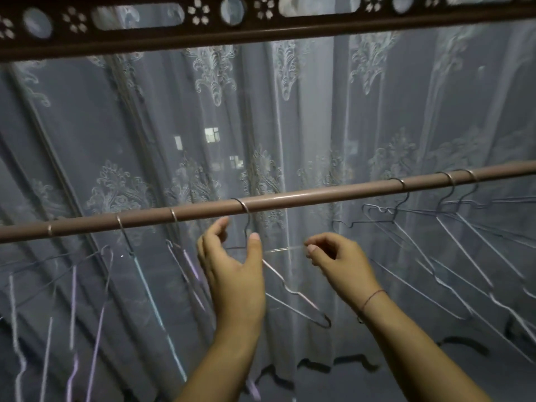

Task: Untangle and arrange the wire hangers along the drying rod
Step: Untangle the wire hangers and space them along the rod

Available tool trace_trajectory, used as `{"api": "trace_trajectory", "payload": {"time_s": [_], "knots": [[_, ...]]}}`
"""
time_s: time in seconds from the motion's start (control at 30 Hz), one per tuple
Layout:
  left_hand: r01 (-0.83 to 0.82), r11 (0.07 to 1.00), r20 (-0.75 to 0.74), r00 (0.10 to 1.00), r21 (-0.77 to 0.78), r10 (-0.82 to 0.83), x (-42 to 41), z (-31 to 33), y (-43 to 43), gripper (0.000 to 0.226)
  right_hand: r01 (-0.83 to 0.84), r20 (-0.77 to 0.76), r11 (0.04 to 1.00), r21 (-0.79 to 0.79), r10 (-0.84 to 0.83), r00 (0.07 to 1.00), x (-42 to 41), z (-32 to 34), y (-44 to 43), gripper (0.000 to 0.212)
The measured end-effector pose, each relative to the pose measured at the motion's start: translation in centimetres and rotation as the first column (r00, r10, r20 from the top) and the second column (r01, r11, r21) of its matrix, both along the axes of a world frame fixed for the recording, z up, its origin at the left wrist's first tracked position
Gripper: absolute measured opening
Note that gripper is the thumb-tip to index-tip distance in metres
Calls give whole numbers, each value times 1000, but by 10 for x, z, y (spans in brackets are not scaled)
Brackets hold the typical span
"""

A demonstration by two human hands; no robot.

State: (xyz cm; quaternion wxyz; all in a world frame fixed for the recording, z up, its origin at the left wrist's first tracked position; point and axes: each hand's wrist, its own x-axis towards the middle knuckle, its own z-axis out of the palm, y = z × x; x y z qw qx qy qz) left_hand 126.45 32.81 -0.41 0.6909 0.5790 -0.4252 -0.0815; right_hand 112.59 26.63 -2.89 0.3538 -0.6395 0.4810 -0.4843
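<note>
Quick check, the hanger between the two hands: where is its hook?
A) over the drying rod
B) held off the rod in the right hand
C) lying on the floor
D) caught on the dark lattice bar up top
A: the middle hanger's hook loops over the drying rod, with the left hand and right hand just below it.

both bare forearms are reaching up and forward from the bottom of the view. the left hand (232, 274) is showing its back to the camera, fingers (216, 230) curling loosely apart with the thumb pointing up. the right hand (339, 265) is sitting level beside it, fingertips (311, 248) pinching together toward the left, a thin cord circling its wrist.
</note>
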Motion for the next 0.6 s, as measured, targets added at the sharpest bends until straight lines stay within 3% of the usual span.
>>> {"api": "trace_trajectory", "payload": {"time_s": [0.17, 0.3, 0.47, 0.6], "knots": [[299, 951, 14, 954, 81, -301, -69, 1, -14, 19, 213, 39, 966, -146, -209, 977, -78, 17, -8, 10], [473, 844, -110, 881, 251, -461, -127, -6, -38, 28, 348, 10, 905, -244, -356, 934, -138, 22, -15, 10], [574, 713, -311, 819, 404, -483, -183, -26, -66, 45, 323, -151, 922, -214, -358, 921, -188, 11, -31, 16], [612, 710, -449, 774, 348, -446, -216, -32, -77, 22, 224, -201, 968, -113, -243, 949, -208, -3, -37, 26]]}}
